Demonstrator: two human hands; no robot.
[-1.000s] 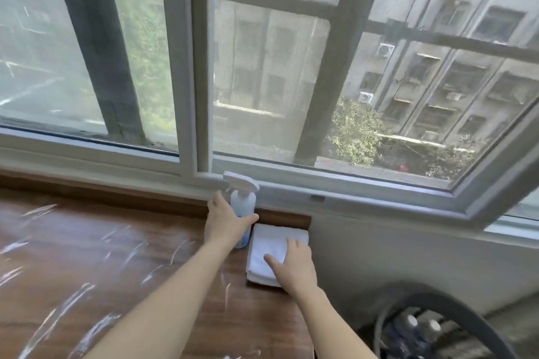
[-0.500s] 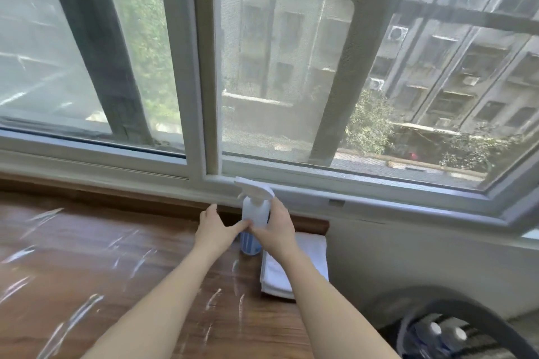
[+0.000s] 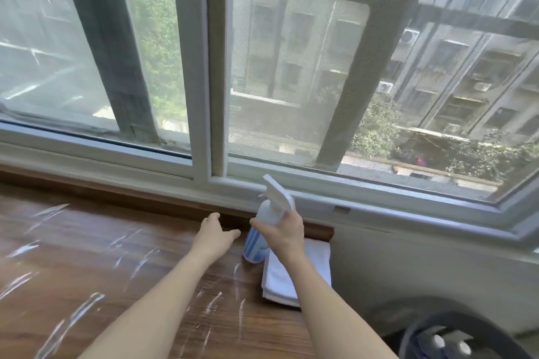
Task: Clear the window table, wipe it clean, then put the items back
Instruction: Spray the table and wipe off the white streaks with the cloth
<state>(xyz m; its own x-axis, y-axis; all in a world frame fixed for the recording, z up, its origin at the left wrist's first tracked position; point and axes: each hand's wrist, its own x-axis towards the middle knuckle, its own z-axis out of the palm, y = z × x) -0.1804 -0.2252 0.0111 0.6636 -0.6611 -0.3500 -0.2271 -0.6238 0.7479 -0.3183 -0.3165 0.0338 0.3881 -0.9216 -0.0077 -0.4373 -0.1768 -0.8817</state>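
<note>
The left hand [image 3: 214, 234] has let go of the spray bottle [image 3: 260, 237] it was touching half a second ago and now hovers just to its left near the back edge of the table [image 3: 87, 256], fingers loosely spread and holding nothing. The bottle, upright a moment ago, now leans with its white trigger head toward the window frame [image 3: 204, 114], its base close over the table at the back right corner. The right hand [image 3: 284, 232], which lay on the folded white cloth [image 3: 303, 274] a second ago, now grips the bottle around its neck, just under the trigger. The cloth stays flat along the table's right edge, just beside the bottle's base, partly hidden by the right forearm.
</note>
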